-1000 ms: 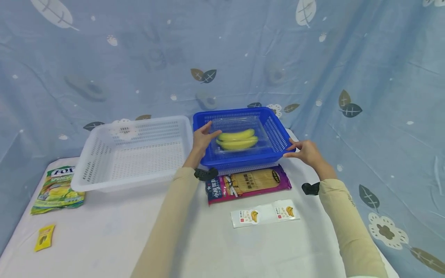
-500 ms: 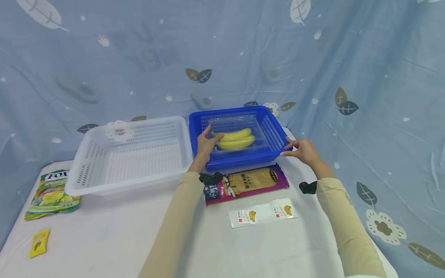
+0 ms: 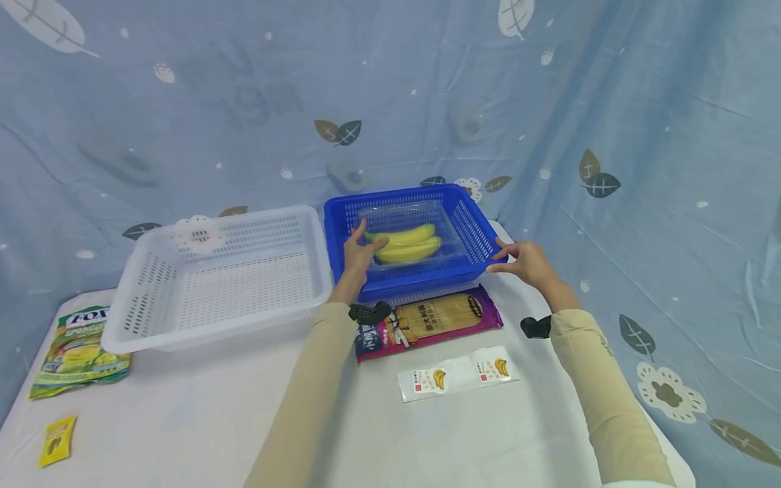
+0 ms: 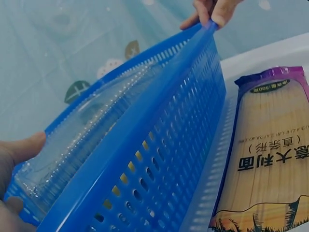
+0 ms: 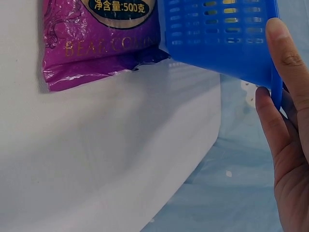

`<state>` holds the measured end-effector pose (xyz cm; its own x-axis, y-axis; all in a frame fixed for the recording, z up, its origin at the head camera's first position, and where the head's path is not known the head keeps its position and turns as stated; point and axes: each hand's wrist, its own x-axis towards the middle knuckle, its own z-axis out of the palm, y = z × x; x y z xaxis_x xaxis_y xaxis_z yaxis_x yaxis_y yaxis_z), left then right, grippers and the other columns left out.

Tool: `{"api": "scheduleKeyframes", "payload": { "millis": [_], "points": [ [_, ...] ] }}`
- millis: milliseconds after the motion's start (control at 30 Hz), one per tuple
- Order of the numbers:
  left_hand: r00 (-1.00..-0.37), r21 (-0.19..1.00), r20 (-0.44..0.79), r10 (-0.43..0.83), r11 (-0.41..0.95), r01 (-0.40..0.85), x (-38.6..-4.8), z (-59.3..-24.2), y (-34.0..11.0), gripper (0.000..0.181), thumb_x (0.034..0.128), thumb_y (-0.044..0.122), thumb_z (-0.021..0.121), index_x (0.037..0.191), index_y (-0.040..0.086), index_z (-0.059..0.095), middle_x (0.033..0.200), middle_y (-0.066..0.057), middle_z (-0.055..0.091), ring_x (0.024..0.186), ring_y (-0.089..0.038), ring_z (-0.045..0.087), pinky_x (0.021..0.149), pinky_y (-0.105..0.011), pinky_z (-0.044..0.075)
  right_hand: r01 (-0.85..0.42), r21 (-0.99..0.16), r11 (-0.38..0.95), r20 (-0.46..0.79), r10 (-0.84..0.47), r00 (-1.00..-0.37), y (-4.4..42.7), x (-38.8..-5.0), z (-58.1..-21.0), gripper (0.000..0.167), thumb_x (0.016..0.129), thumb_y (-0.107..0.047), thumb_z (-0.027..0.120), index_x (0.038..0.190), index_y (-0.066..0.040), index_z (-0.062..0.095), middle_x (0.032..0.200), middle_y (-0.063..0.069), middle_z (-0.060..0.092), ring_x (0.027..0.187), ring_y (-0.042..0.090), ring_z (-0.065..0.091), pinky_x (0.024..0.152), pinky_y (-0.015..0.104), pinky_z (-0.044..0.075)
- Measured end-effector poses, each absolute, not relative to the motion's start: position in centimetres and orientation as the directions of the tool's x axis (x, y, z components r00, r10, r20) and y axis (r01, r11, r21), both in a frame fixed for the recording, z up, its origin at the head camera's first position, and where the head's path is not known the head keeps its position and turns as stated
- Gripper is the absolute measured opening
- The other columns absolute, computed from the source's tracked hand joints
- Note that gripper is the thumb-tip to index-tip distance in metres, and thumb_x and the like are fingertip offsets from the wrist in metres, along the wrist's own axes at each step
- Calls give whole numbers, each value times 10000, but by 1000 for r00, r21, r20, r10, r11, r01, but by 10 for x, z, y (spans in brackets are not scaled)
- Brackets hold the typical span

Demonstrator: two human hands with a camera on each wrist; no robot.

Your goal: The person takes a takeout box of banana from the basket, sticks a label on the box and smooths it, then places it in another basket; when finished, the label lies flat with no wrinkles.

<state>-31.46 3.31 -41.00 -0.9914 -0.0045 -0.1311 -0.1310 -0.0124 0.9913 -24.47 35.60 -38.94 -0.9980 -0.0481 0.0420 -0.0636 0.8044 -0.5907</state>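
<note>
A blue perforated basket [image 3: 403,278] stands near the back wall, with a clear plastic box [image 3: 454,244] inside it. Yellow bananas [image 3: 410,252] show through the box. At the box's left end is my left hand [image 3: 356,261], its thumb and index finger spread straight against or over the plastic; the left wrist view shows the fingers around the box's corner. My right hand [image 3: 532,263] pinches the basket's right front corner, with the thumb over the rim [image 5: 276,53] and fingers beneath it.
A white perforated basket [image 3: 213,332] stands to the left. A purple spaghetti packet [image 3: 436,318] lies before the blue basket, with a strip of banana labels [image 3: 457,376] nearer. A green FOX'S bag [image 3: 82,352] and a small yellow packet [image 3: 57,440] lie far left.
My left hand has shifted rightward over the box's left end, relative to the basket. The right hand keeps its hold on the rim. The whole head view has drifted slightly.
</note>
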Motion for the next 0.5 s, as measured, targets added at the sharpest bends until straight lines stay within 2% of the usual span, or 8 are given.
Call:
{"api": "scheduleKeyframes", "payload": {
  "millis": [167,233,333,500],
  "points": [
    [-989,989,-146,7,18,-146,-314,-411,35,732,865,173,728,1489,205,347,1606,-71,80,1463,-277,5,1169,-489,153,-77,-587,806,52,-57,-997,357,-244,-390,313,791,-208,793,933,60,716,1387,211,444,1301,481,359,991,534,427],
    [-988,987,-156,14,33,-156,-315,-412,36,746,863,180,732,1494,206,336,1609,-68,67,1463,-285,8,1166,-485,173,-88,-580,810,57,-67,-996,358,-244,-390,302,793,-206,792,930,53,720,1385,201,450,1295,476,368,911,486,463],
    [-986,985,-164,24,65,-162,-316,-412,37,771,854,202,743,1501,207,322,1612,-69,32,1462,-293,10,1160,-477,202,-92,-574,813,54,-74,-996,358,-245,-389,302,797,-219,789,930,45,722,1385,189,452,1293,472,372,815,429,436],
    [-983,976,-177,54,137,-169,-319,-413,39,814,823,235,776,1501,207,325,1612,-60,-31,1460,-289,-32,1154,-488,213,-85,-584,807,41,-75,-996,357,-247,-389,295,801,-216,786,927,42,722,1388,190,450,1302,465,365,808,413,426]
  ]
}}
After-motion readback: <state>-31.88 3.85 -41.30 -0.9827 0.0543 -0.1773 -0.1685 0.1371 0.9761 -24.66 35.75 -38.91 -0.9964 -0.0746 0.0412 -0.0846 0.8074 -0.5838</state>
